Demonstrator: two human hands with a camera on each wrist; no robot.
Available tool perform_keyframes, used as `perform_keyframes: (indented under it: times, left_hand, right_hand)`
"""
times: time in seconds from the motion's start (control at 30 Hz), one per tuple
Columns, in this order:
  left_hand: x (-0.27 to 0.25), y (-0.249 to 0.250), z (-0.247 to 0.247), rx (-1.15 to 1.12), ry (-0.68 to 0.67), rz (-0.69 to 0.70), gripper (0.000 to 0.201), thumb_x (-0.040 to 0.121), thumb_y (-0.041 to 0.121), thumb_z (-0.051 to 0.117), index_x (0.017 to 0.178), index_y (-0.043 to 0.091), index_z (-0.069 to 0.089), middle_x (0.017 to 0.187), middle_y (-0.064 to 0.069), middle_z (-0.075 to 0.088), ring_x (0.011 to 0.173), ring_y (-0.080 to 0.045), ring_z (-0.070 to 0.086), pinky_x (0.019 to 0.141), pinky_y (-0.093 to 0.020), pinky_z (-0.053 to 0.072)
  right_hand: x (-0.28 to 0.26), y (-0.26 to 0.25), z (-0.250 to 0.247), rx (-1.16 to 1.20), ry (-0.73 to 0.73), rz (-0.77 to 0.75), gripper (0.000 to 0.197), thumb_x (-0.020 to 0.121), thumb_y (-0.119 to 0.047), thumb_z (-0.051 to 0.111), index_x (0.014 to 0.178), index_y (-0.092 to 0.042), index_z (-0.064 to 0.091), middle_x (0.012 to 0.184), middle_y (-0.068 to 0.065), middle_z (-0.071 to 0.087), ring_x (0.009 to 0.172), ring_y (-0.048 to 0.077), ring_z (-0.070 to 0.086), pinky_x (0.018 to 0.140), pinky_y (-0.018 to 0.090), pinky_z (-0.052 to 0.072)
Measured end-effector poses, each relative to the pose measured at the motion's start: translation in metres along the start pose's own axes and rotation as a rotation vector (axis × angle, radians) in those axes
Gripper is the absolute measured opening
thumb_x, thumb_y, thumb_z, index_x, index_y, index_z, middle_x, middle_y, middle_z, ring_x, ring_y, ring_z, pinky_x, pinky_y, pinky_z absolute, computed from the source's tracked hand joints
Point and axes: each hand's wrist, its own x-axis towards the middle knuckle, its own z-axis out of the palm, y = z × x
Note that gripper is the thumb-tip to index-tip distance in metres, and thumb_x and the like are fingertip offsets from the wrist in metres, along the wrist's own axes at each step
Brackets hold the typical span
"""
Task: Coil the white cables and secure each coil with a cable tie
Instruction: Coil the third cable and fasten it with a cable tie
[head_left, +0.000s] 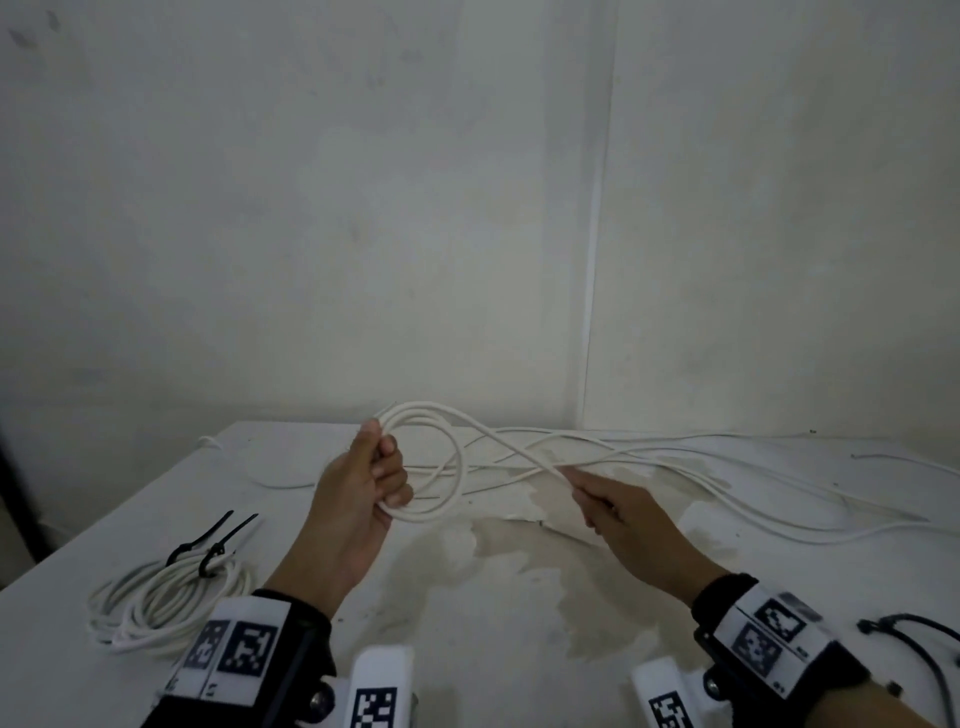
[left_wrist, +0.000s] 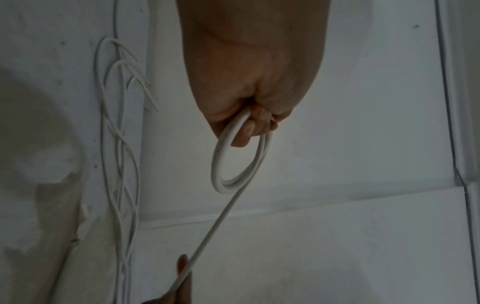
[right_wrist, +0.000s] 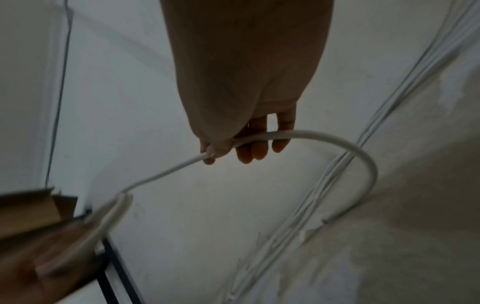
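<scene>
The counter (head_left: 519, 597) carries loose white cables (head_left: 753, 483) along its far edge. The left hand (head_left: 363, 488) grips a small coil (head_left: 441, 457) above the middle. The free strand runs rightward to the right hand (head_left: 618, 512), which pinches it, nearer the loose length.

Stained white table (head_left: 519, 597), tied coil (head_left: 166, 597), loose cables (head_left: 779, 499)

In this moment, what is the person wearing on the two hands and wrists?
Both hands are bare. The left wrist band and right wrist band are black, each with white panels printed with square black-and-white markers. Below each sits a white camera mount with another marker.
</scene>
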Motion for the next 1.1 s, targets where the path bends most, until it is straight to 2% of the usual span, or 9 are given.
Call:
perform_keyframes:
  times: [0.1, 0.2, 0.33, 0.5, 0.7, 0.83, 0.93, 1.0, 1.1]
  left_hand:
    - [0.007, 0.008, -0.005, 0.006, 0.064, 0.062, 0.039, 0.1, 0.03, 0.033, 0.066, 0.013, 0.041, 0.039, 0.01, 0.032, 0.03, -0.002, 0.027, 0.032, -0.013, 0.027]
    - [0.013, 0.013, -0.008, 0.059, 0.136, 0.11, 0.039, 0.1, 0.031, 0.033, 0.066, 0.014, 0.041, 0.038, 0.011, 0.032, 0.03, -0.003, 0.026, 0.032, -0.013, 0.027]
    - [0.017, 0.011, -0.01, 0.133, 0.187, 0.151, 0.038, 0.1, 0.032, 0.033, 0.066, 0.016, 0.041, 0.038, 0.013, 0.032, 0.03, -0.002, 0.027, 0.033, -0.012, 0.027]
    - [0.014, 0.003, -0.001, 0.201, 0.173, 0.148, 0.039, 0.1, 0.032, 0.032, 0.066, 0.017, 0.042, 0.04, 0.013, 0.032, 0.034, -0.002, 0.027, 0.039, -0.014, 0.027]
    - [0.0, -0.015, 0.012, 0.402, 0.14, 0.131, 0.036, 0.1, 0.027, 0.032, 0.067, 0.015, 0.04, 0.052, 0.006, 0.031, 0.047, -0.009, 0.028, 0.051, -0.022, 0.029]
    - [-0.013, -0.03, 0.017, 0.617, -0.028, 0.113, 0.036, 0.1, 0.028, 0.032, 0.069, 0.013, 0.042, 0.054, 0.003, 0.036, 0.042, -0.005, 0.038, 0.047, -0.02, 0.035]
    - [-0.021, -0.037, 0.019, 0.704, -0.153, 0.092, 0.034, 0.099, 0.031, 0.034, 0.075, 0.01, 0.047, 0.065, -0.007, 0.045, 0.063, -0.016, 0.046, 0.06, -0.024, 0.039]
    - [-0.025, -0.039, 0.02, 0.712, -0.189, 0.058, 0.036, 0.1, 0.029, 0.033, 0.083, 0.004, 0.054, 0.073, -0.011, 0.051, 0.071, -0.018, 0.051, 0.066, -0.026, 0.042]
    - [-0.033, -0.038, 0.028, 0.708, -0.21, -0.024, 0.041, 0.1, 0.023, 0.031, 0.065, 0.008, 0.047, 0.051, -0.002, 0.041, 0.042, -0.008, 0.039, 0.044, -0.018, 0.035]
  right_hand:
    - [-0.002, 0.011, 0.012, -0.2, -0.131, -0.055, 0.039, 0.099, -0.019, 0.038, 0.134, -0.035, 0.034, 0.09, -0.007, 0.058, 0.08, 0.001, 0.051, 0.073, 0.006, 0.036]
    - [-0.003, 0.015, 0.025, -0.469, -0.038, -0.261, 0.043, 0.095, -0.026, 0.035, 0.137, -0.029, 0.037, 0.075, -0.002, 0.047, 0.069, 0.007, 0.039, 0.06, 0.013, 0.032]
    - [-0.004, -0.004, 0.04, -0.714, 0.059, -0.587, 0.031, 0.082, -0.031, 0.039, 0.11, -0.024, 0.049, 0.062, -0.009, 0.053, 0.052, 0.005, 0.046, 0.038, 0.014, 0.03]
    - [-0.007, -0.028, 0.052, -0.778, 0.089, -0.775, 0.022, 0.082, -0.029, 0.042, 0.089, -0.023, 0.062, 0.061, -0.009, 0.056, 0.049, 0.009, 0.052, 0.038, 0.018, 0.032]
    - [-0.01, -0.059, 0.053, -0.773, 0.1, -0.827, 0.024, 0.085, -0.027, 0.044, 0.08, -0.022, 0.066, 0.062, -0.008, 0.055, 0.051, 0.01, 0.049, 0.042, 0.021, 0.029]
    - [-0.003, -0.074, 0.048, -0.707, 0.153, -0.883, 0.014, 0.084, -0.021, 0.05, 0.081, -0.02, 0.064, 0.066, -0.007, 0.057, 0.054, 0.011, 0.046, 0.047, 0.021, 0.028]
    - [0.002, -0.082, 0.042, -0.552, 0.205, -0.866, 0.002, 0.082, -0.018, 0.052, 0.081, -0.017, 0.051, 0.063, -0.001, 0.056, 0.054, 0.014, 0.044, 0.048, 0.023, 0.031]
    - [0.005, -0.084, 0.035, -0.502, 0.24, -0.829, 0.015, 0.08, -0.021, 0.056, 0.084, -0.017, 0.042, 0.063, 0.0, 0.056, 0.056, 0.015, 0.046, 0.048, 0.024, 0.034]
    - [0.01, -0.083, 0.023, -0.462, 0.248, -0.761, 0.022, 0.077, -0.027, 0.059, 0.08, -0.021, 0.038, 0.066, -0.001, 0.054, 0.057, 0.013, 0.047, 0.046, 0.023, 0.036]
